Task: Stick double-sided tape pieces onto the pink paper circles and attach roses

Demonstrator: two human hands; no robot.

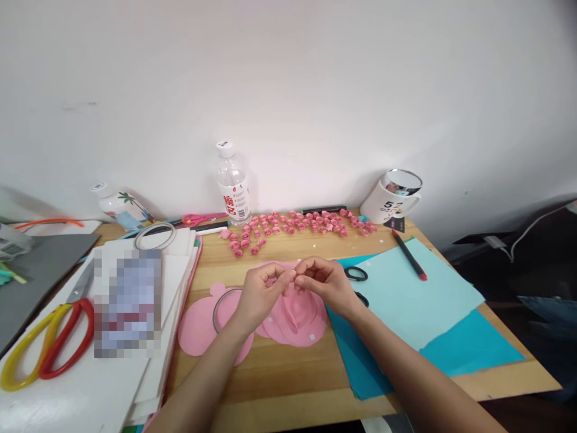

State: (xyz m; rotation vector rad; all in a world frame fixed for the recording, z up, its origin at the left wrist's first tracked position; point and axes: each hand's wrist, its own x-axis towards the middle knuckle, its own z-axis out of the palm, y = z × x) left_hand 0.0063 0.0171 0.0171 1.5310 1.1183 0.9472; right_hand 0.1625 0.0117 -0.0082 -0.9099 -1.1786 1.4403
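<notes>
My left hand (264, 293) and my right hand (328, 284) meet fingertip to fingertip over the middle of the table. Both pinch pink paper, though the fingers cover most of the held part. Curved pink paper (295, 313) shows just below the fingertips, over a pile of pink paper circles (311, 328). Left of the pile lie more pink paper circles (196, 331) with a ring-shaped roll (215, 313) on them, partly behind my left hand. Black-handled scissors (357, 273) lie beside my right wrist, partly hidden by it.
Many small rolled pink paper roses (274, 224) spread along the wall. Behind them stand a plastic bottle (234, 192) and a tilted white mug (387, 198). Blue paper sheets (419, 294) bear a marker (409, 255). Large scissors (67, 337) lie left on white sheets (90, 391).
</notes>
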